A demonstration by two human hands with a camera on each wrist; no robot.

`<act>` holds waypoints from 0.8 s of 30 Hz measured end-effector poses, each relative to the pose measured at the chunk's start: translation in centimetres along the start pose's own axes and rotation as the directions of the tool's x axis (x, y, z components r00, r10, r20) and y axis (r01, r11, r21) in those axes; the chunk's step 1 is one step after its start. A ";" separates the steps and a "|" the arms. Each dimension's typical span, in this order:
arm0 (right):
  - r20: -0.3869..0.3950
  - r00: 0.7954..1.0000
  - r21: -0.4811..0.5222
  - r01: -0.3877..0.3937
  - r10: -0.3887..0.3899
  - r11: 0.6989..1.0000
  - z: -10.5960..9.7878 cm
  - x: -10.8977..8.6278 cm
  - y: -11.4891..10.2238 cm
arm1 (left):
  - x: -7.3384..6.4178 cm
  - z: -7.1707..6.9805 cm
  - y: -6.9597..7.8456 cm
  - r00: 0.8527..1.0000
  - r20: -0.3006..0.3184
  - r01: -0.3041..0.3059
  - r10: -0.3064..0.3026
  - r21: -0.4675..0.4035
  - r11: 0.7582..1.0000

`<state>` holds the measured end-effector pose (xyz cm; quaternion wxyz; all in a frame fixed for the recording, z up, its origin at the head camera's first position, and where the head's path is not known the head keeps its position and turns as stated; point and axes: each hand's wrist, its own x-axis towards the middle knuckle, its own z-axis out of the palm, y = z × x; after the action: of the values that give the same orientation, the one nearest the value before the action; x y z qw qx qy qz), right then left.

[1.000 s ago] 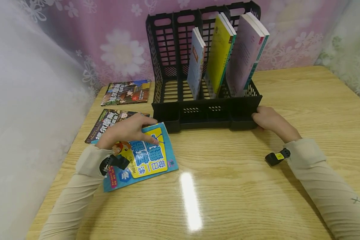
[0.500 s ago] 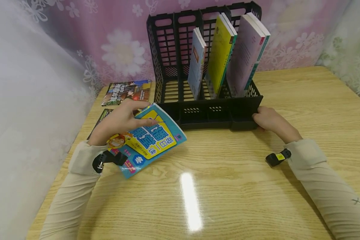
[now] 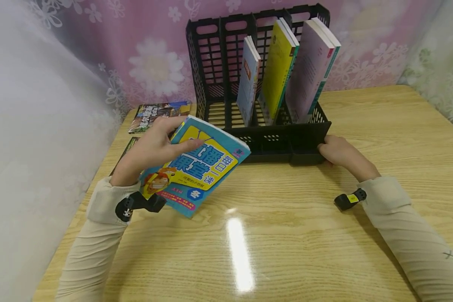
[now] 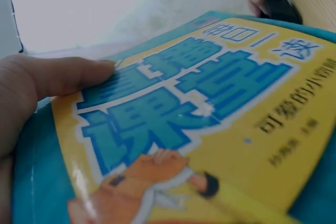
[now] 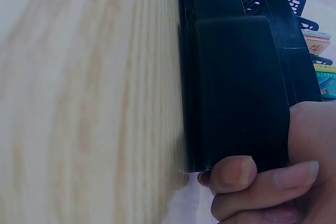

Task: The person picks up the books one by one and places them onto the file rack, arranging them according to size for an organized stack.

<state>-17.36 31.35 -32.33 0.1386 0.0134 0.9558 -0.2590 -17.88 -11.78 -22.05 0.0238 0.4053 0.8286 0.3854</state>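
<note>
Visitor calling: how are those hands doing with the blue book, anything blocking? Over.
Left hand grips blue book, tilted. Right hand holds rack's right front corner. Possibly in the way: front wall.

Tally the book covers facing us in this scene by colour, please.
Bright blue cover, gripped by the left hand: 1
Grey-blue cover, in the black rack: 1
Yellow cover, in the rack: 1
Lilac cover, in the rack: 1
Dark multicoloured covers, on the table: 2, the nearer one mostly hidden
Total: 6
</note>
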 end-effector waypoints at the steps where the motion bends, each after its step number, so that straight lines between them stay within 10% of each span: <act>1: 0.000 1.000 0.003 0.000 0.000 1.000 0.0 0.0 0.0 | 0.0 0.0 0.3 0.999 -0.033 0.004 -0.005 -0.029 1.000; 8: 0.001 1.000 0.008 0.000 0.000 1.000 0.0 0.0 0.2 | 0.2 -0.1 2.1 0.949 -0.297 0.052 -0.107 -0.186 0.981; 14: 0.010 1.000 0.003 0.004 -0.004 1.000 0.2 0.2 0.4 | 1.2 0.0 2.4 0.899 -0.402 0.050 -0.174 -0.299 0.953; 24: 0.002 1.000 -0.010 0.006 -0.006 1.000 -0.1 -0.1 0.2 | 3.5 0.4 1.7 0.801 -0.572 -0.136 -0.175 -0.459 0.878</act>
<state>-17.32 31.59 -32.28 0.1391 0.0097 0.9569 -0.2548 -18.97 -8.47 -20.22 -0.1349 0.2352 0.6760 0.6852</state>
